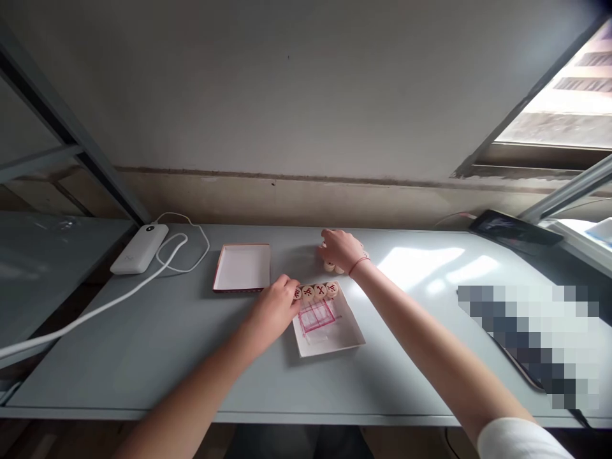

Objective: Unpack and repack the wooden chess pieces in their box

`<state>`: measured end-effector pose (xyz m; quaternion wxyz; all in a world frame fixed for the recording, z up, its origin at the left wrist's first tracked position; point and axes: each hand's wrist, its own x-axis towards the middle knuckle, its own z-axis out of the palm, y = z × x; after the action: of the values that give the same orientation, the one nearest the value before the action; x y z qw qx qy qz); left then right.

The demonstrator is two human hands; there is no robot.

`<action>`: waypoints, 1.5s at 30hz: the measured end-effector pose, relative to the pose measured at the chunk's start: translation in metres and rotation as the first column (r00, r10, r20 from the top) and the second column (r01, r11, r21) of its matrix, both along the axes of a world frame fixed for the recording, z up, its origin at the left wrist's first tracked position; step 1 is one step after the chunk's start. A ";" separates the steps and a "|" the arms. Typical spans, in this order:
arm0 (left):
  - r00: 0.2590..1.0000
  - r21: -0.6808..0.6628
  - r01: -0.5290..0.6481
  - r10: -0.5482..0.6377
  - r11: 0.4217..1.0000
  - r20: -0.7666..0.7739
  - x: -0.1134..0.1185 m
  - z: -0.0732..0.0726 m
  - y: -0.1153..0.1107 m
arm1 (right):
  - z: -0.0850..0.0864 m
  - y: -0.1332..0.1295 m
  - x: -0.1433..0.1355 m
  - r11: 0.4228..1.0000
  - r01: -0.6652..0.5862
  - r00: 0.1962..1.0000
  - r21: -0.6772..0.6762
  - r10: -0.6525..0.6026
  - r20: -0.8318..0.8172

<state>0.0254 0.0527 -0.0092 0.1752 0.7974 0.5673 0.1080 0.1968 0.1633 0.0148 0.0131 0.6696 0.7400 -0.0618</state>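
Observation:
A shallow white box [332,335] with pink lines drawn on its bottom lies on the desk in front of me. Along its far side runs a row of round wooden xiangqi pieces [320,291] with red characters. At the left end of this row, my left hand [272,306] has its thumb and fingers closed around the end piece, against the box's corner. Beyond the box, my right hand [343,250], with a red string at the wrist, is curled over more round pieces [329,266] on the desk. Its fingers partly hide them.
Left of the box lies a second shallow tray [242,268] with a dark red rim. A white power bank [140,248] with a cable [95,312] sits at the far left. On the right are a black phone-like device [514,227] and a blurred-out object [530,344].

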 end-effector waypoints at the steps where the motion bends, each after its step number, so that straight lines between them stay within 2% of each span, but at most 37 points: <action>1: 1.000 0.001 0.003 -0.003 1.000 -0.001 0.000 0.000 0.000 | -0.003 0.006 -0.003 1.000 0.009 1.000 -0.028 -0.009 0.022; 4: 1.000 -0.018 0.006 -0.006 1.000 -0.008 0.001 0.001 0.000 | -0.008 0.015 -0.006 0.999 0.014 0.999 -0.039 -0.013 0.033; 6: 1.000 -0.031 -0.003 0.003 1.000 0.005 0.000 0.003 0.000 | -0.005 0.012 -0.007 1.000 0.015 0.999 -0.018 -0.015 0.032; 9: 0.997 0.022 -0.056 0.054 0.998 0.058 -0.003 0.007 0.000 | 0.007 -0.007 -0.007 0.994 -0.015 0.989 0.109 0.031 -0.143; 11: 0.987 0.114 -0.109 0.094 0.988 0.131 -0.005 0.009 0.000 | 0.017 -0.029 -0.008 0.981 -0.056 0.914 0.186 0.125 -0.385; 14: 0.957 0.261 -0.127 0.049 0.957 0.285 -0.006 0.009 0.000 | 0.025 -0.064 -0.006 0.986 -0.155 0.716 0.060 0.155 -0.681; 17: 0.917 0.324 -0.083 -0.056 0.942 0.396 -0.004 0.008 -0.001 | 0.022 -0.085 -0.001 0.970 -0.241 0.569 -0.015 0.129 -0.812; 20: 0.895 0.257 -0.056 -0.066 0.965 0.440 -0.002 0.011 -0.003 | 0.012 -0.089 0.007 0.971 -0.233 0.498 -0.052 0.073 -0.864; 22: 0.907 0.173 -0.019 -0.056 0.985 0.417 -0.004 0.017 -0.004 | 0.004 -0.087 0.014 0.978 -0.190 0.469 -0.086 0.014 -0.883; 25: 0.933 0.064 0.125 -0.140 0.990 0.330 -0.008 0.025 -0.005 | -0.004 -0.084 0.024 0.990 -0.127 0.436 -0.066 -0.004 -0.900; 27: 0.947 0.030 0.204 -0.205 0.979 0.249 -0.010 0.028 -0.007 | -0.007 -0.084 0.029 0.991 -0.127 0.432 -0.037 0.022 -0.902; 31: 0.964 0.010 0.259 -0.260 0.966 0.058 -0.007 0.027 -0.008 | -0.004 -0.090 0.029 0.985 -0.173 0.482 -0.013 0.073 -0.873; 35: 0.957 0.003 0.290 -0.290 0.957 0.022 -0.007 0.025 -0.010 | 0.001 -0.101 0.027 0.952 -0.301 0.539 0.061 0.223 -0.812; 37: 0.960 -0.024 0.273 -0.271 0.962 0.069 -0.010 0.026 -0.010 | 0.001 -0.107 0.025 0.923 -0.374 0.582 0.093 0.311 -0.752; 40: 0.972 -0.042 0.212 -0.206 0.976 0.109 -0.018 0.030 -0.007 | -0.004 -0.115 0.020 0.904 -0.410 0.653 0.123 0.386 -0.652; 43: 0.990 0.003 0.125 -0.125 0.992 0.070 -0.023 0.031 -0.002 | -0.013 -0.122 0.010 0.883 -0.421 0.704 0.205 0.461 -0.541; 45: 0.996 0.016 0.081 -0.082 0.997 0.041 -0.025 0.031 0.001 | -0.021 -0.124 0.003 0.847 -0.448 0.720 0.288 0.532 -0.446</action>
<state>0.0006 0.0537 0.0216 0.1857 0.8186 0.5299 0.1213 0.2002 0.0390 -0.0061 -0.2205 0.4071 0.8696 -0.1715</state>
